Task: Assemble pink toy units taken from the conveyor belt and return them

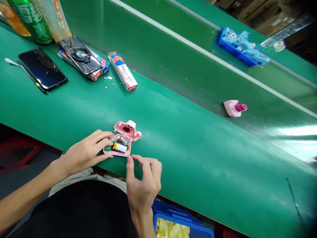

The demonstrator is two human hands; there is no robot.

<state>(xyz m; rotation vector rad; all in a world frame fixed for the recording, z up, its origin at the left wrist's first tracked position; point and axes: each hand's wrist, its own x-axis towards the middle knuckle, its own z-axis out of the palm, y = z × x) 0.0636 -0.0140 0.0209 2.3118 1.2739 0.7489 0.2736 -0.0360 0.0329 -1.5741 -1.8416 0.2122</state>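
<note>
On the green table lies a pink plastic housing half [111, 153] with a green circuit board and a silver battery [120, 147] inside. Its pink cover [128, 129], with a dark opening, rests behind it, and thin wires run between the two. My left hand [86, 150] grips the housing's left side, fingers over the board and thumb at the near edge. At the near right corner, my right hand [143, 173] has thumb and index fingertip pinched together. Whatever the pinch holds, if anything, is too small to make out.
Far left are a black phone [43, 68], a pen, a green bottle [33, 21] and a clear phone case [80, 54] on small boxes. Another narrow box [123, 72] lies beside white crumbs. Beyond sit a pink piece [234, 108] and a blue tray [237, 53]. Below is a blue bin [200, 231].
</note>
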